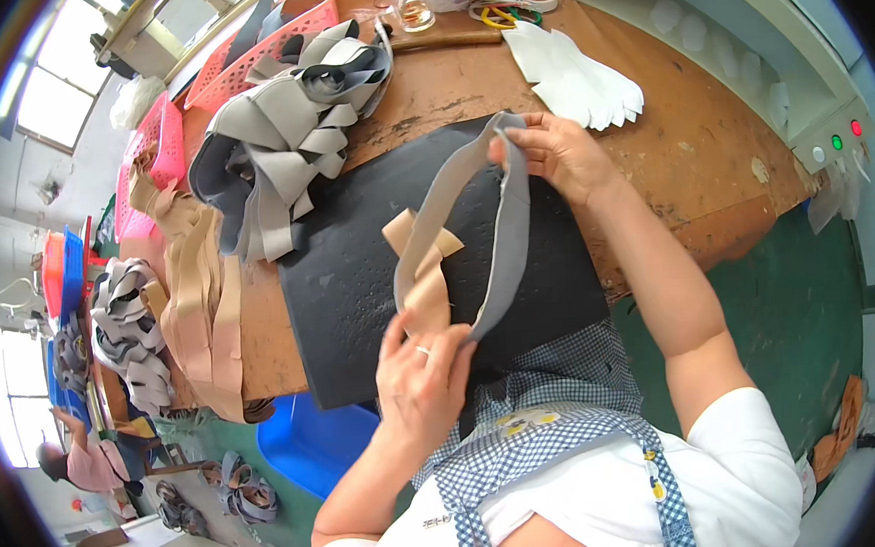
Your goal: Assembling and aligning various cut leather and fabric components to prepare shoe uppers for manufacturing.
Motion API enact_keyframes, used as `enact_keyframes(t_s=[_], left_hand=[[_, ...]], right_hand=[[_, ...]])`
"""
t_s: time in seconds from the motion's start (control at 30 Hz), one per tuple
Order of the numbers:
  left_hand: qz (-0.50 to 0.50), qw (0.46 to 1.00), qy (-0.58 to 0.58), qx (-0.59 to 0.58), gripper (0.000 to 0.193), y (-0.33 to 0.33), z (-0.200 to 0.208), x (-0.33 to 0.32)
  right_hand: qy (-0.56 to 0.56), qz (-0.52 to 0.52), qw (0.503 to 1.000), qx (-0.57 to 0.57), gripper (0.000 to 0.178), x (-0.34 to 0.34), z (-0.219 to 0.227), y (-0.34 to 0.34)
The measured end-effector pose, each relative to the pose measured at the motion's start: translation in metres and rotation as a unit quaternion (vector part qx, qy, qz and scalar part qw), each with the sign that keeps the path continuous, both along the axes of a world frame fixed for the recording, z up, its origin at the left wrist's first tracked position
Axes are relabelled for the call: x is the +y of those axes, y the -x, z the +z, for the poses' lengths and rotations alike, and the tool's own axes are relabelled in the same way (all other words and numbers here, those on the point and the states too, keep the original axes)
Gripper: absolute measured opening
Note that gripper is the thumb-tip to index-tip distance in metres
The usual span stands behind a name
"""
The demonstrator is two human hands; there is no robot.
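Pinching the far bend of a looped grey strip with our right hand, we hold its near end in our left hand. It stands open above the black mat. We see a short tan strip below it; whether our left hand touches that, we cannot tell. Grey strips lie heaped left of the loop, beside long tan strips.

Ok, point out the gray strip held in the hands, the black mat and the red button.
Gray strip (514,219): head view, on the right side of its loop.
Black mat (338,290): head view, on its bare left part.
Red button (856,127): head view, on its round face.
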State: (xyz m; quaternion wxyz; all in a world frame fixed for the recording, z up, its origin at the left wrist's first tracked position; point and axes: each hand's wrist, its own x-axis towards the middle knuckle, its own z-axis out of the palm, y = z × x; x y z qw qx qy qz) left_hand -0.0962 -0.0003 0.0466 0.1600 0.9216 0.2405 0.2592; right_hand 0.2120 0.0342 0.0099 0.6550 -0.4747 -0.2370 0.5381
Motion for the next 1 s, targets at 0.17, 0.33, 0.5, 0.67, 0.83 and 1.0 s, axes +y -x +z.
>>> enact_keyframes(t_s=[0.17,0.33,0.5,0.67,0.83,1.0], left_hand=[[0.013,0.995,-0.081,0.063,0.026,-0.008,0.01,0.01],[0.008,0.995,-0.071,-0.072,0.029,-0.03,0.009,0.01],[0.217,0.932,0.242,-0.163,0.017,-0.02,-0.012,0.0],[0.07,0.664,0.676,-0.312,0.033,-0.023,-0.023,0.022],[-0.081,0.515,0.757,-0.393,0.029,-0.016,-0.031,0.039],[-0.13,0.531,0.759,-0.354,0.033,-0.016,-0.037,0.042]], right_hand=[[-0.005,-0.116,0.746,-0.656,0.045,-0.041,0.057,0.055],[-0.115,0.101,0.8,-0.58,0.058,-0.094,0.06,0.133],[-0.077,0.018,0.841,-0.536,0.031,-0.095,0.035,0.105],[-0.082,0.061,0.915,-0.39,0.021,-0.101,0.029,0.099],[-0.018,0.11,0.946,-0.304,0.018,-0.1,0.026,0.097],[-0.069,0.15,0.973,-0.161,0.018,-0.1,0.02,0.1]])
